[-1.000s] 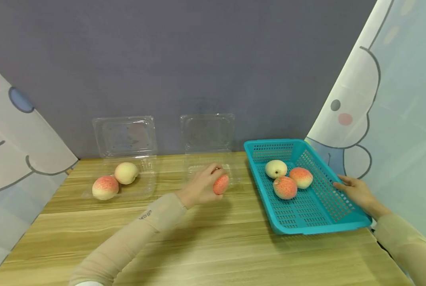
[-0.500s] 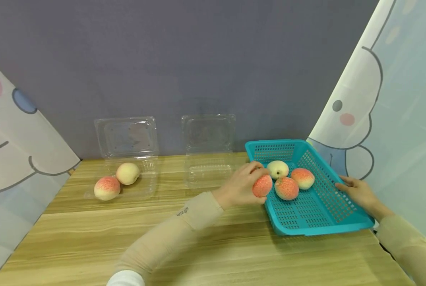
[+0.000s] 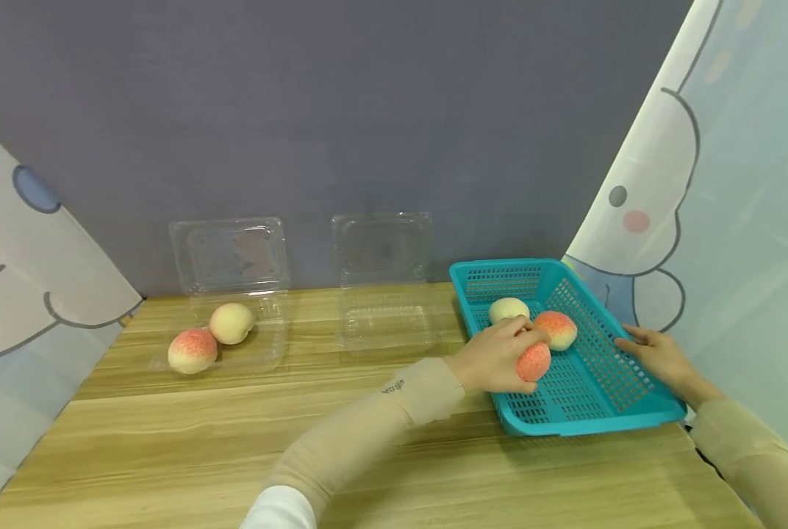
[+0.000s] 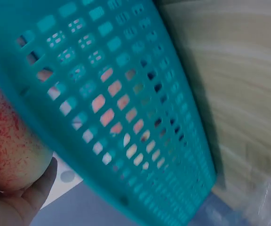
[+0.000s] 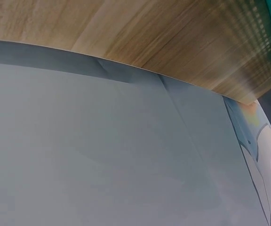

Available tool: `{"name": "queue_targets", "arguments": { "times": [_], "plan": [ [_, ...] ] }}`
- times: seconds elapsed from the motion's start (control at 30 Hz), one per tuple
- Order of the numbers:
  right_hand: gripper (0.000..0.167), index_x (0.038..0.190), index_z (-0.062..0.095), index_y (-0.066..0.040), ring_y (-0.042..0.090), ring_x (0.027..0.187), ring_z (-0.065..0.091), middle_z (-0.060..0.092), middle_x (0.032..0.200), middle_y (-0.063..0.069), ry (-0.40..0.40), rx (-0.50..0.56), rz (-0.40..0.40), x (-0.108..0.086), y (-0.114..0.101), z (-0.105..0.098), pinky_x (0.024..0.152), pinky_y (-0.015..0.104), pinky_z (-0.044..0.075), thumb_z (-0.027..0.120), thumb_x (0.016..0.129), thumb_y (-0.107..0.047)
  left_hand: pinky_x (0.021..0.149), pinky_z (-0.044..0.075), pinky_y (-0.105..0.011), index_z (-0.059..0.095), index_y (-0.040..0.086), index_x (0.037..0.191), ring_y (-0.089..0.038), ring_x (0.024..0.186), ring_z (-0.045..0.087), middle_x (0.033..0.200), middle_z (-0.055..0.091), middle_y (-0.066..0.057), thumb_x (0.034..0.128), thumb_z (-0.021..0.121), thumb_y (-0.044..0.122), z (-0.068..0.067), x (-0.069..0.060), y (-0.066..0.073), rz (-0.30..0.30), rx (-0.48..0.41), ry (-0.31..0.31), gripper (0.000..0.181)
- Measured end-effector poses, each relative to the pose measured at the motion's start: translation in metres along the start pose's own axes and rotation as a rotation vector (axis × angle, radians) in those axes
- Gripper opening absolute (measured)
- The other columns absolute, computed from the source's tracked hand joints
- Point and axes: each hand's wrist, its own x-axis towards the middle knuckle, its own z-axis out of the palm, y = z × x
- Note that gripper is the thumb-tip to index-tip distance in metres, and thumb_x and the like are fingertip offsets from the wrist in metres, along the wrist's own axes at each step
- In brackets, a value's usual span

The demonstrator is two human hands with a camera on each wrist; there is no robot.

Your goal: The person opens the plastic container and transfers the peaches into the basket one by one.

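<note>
A reddish peach (image 3: 534,362) is gripped in my left hand (image 3: 498,358), over the left part of the teal plastic basket (image 3: 586,424). In the left wrist view the same peach (image 4: 8,141) shows beside the basket's perforated wall (image 4: 112,94), with a finger or thumb curled under it. A pale peach (image 3: 509,309) and a red-yellow peach (image 3: 556,330) lie inside the basket. Another peach there is hidden behind my left hand. My right hand (image 3: 661,360) holds the basket's right rim, one digit over it; its other fingers are mostly hidden.
On the left, an open clear clamshell box (image 3: 271,342) has a pale peach (image 3: 231,323) and a red-topped peach (image 3: 192,351) at it. A second open clamshell box (image 3: 387,323) stands mid-table. A grey backdrop rises behind the wooden table (image 3: 169,441).
My left hand has carried the peach rightward from in front of the middle clamshell box to over the basket, covering one peach there. My right hand has stayed at the rim.
</note>
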Motion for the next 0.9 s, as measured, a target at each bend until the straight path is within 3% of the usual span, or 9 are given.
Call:
{"name": "queue_targets", "arguments": {
  "times": [0.17,0.53,0.7,0.8,0.9],
  "plan": [
    [0.071,0.141,0.014,0.009,0.062,0.122,0.016,0.016,0.138,0.042,0.0,0.01,-0.01,0.001,0.0,0.002,0.093,0.071,0.023,0.034,0.097,-0.043,0.062,0.039,-0.012,0.049,0.031,0.126,-0.002,0.102,0.046,0.12,0.044,0.013,0.0682,0.076,0.039,0.013,0.008,0.004,-0.066,0.022,-0.111,0.065],
    [0.065,0.138,0.021,0.014,0.06,0.115,0.032,0.033,0.128,0.043,0.063,-0.047,-0.046,0.001,-0.001,0.002,0.088,0.066,0.034,0.037,0.098,-0.035,0.071,0.045,-0.018,0.046,0.034,0.129,-0.004,0.112,0.042,0.126,0.042,0.014,0.0679,0.077,0.045,0.027,0.021,0.003,-0.076,0.076,-0.235,0.069],
    [0.067,0.139,0.019,0.013,0.06,0.118,0.028,0.028,0.132,0.043,0.045,-0.034,-0.023,0.0,-0.001,0.002,0.089,0.067,0.033,0.036,0.098,-0.038,0.073,0.046,-0.021,0.046,0.035,0.13,-0.009,0.115,0.041,0.124,0.043,0.014,0.0681,0.076,0.046,0.033,0.03,0.001,-0.078,0.089,-0.302,0.07],
    [0.068,0.14,0.018,0.011,0.06,0.119,0.026,0.025,0.134,0.042,0.031,-0.019,-0.015,0.001,-0.001,0.002,0.09,0.068,0.032,0.036,0.098,-0.04,0.087,0.043,-0.026,0.047,0.035,0.128,-0.01,0.116,0.041,0.122,0.044,0.014,0.0694,0.075,0.046,0.037,0.034,0.0,-0.054,0.117,-0.342,0.066],
    [0.066,0.139,0.02,0.012,0.06,0.117,0.029,0.028,0.133,0.042,0.041,-0.021,-0.03,0.001,0.0,0.002,0.089,0.066,0.034,0.036,0.098,-0.038,0.103,0.033,-0.033,0.048,0.034,0.127,-0.007,0.109,0.044,0.12,0.044,0.013,0.0713,0.074,0.046,0.039,0.038,0.0,-0.018,0.165,-0.382,0.063]
  ]
}}
